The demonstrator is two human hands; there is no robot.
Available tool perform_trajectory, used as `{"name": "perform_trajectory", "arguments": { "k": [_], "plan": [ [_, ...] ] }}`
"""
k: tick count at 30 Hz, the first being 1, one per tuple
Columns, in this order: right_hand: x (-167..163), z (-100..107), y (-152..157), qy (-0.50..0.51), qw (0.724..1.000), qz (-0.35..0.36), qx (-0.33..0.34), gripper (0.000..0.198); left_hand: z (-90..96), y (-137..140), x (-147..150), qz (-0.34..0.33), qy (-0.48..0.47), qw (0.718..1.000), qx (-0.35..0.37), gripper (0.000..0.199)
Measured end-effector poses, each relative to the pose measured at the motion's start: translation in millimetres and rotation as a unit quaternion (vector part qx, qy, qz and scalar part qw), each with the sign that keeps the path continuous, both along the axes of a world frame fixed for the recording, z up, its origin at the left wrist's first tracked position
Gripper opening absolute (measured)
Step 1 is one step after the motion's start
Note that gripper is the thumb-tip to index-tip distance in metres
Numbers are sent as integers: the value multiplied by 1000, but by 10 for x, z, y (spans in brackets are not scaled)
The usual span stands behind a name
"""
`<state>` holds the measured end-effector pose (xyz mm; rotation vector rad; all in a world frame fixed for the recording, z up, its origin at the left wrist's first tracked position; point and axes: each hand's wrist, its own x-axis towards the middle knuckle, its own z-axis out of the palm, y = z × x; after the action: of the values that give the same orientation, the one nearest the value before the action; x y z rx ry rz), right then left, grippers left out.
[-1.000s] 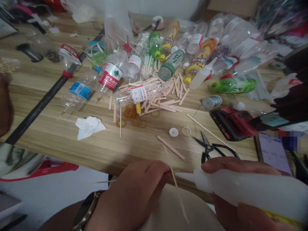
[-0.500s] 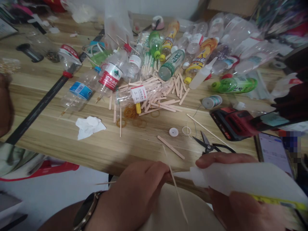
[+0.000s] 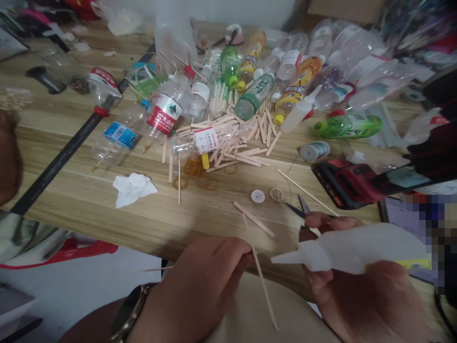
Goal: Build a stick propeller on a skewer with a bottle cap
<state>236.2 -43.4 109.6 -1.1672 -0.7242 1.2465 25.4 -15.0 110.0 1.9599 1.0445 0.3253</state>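
Observation:
My left hand point(image 3: 210, 276), a watch on its wrist, is closed, thumb and finger pinching a thin wooden stick point(image 3: 264, 290) that slants across the fingertips. A second stick end point(image 3: 159, 269) pokes out on the left side of this hand; whether the two are joined is hidden. My right hand point(image 3: 371, 295) is wrapped around a translucent white squeeze bottle point(image 3: 360, 245) with a yellow label strip. Its tapered nozzle points left, a little apart from the pinched stick. Black-handled scissors point(image 3: 300, 209) lie behind my right hand, partly covered by it.
Flat wooden craft sticks point(image 3: 246, 155) are heaped mid-table among plastic bottles point(image 3: 255, 95). Rubber bands point(image 3: 193, 166), a white cap point(image 3: 257, 196) and a crumpled tissue point(image 3: 134, 189) lie nearer. At right are a red-black power tool point(image 3: 346, 183) and a phone point(image 3: 402, 216). Another person's arm point(image 3: 9, 162) shows at left.
My right hand has drawn the squeeze bottle back to the right, so its nozzle has left the stick at my left fingertips. My left hand has barely moved.

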Motion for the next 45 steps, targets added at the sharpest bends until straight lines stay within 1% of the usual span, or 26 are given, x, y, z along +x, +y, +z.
{"name": "perform_trajectory", "arguments": {
  "k": [2,4,7,10,13,16,20,22,24,26,27,30,31,33,35,37,38,40,41,43,45],
  "plan": [
    [17,-41,4,29,999,19,-4,28,-5,-3,2,4,-1,1000,12,27],
    [18,-85,14,38,999,21,1,28,-15,-8,0,7,-1,1000,26,26],
    [4,-129,44,48,999,-19,2,31,-31,-11,-9,13,3,999,42,25],
    [-3,-143,63,62,996,-61,-12,31,-38,-3,-19,19,8,998,57,24],
    [-4,-160,41,58,997,-54,-17,29,-30,9,-22,29,5,997,68,23],
    [-21,-206,5,38,998,-51,-24,31,-19,19,-24,31,4,997,70,23],
    [-37,-309,16,37,992,-112,-37,31,-16,24,-32,26,8,997,69,24],
    [-10,-382,46,-9,991,-126,-41,33,-19,27,-36,26,10,997,72,24],
    [43,-470,78,-131,985,-99,-49,35,-22,32,-39,28,12,997,76,23],
    [106,-562,105,-264,961,-62,-56,36,-24,38,-40,26,11,997,77,22],
    [133,-605,114,-307,948,-54,-57,37,-25,41,-41,24,9,997,77,22],
    [182,-726,132,-448,893,-17,-36,37,-28,44,-45,19,8,997,75,23],
    [186,-768,135,-496,868,0,-21,37,-30,43,-45,19,10,997,76,24],
    [183,-863,135,-589,807,25,25,40,-32,37,-45,17,16,997,76,24],
    [172,-963,130,-640,765,25,64,43,-34,31,-40,16,20,997,76,24],
    [156,-1045,123,-688,721,14,79,45,-34,29,-32,15,25,997,74,24],
    [149,-1073,121,-702,708,3,75,46,-33,30,-29,12,26,997,74,24],
    [140,-1097,126,-717,694,-11,63,47,-28,35,-22,9,25,997,76,25],
    [142,-1091,133,-717,694,-12,56,48,-25,39,-19,8,25,997,76,25],
    [168,-1045,143,-704,708,-4,47,50,-18,45,-15,5,29,997,74,25],
    [220,-940,121,-696,717,1,42,54,-15,46,-14,1,34,997,70,25]
  ]
}}
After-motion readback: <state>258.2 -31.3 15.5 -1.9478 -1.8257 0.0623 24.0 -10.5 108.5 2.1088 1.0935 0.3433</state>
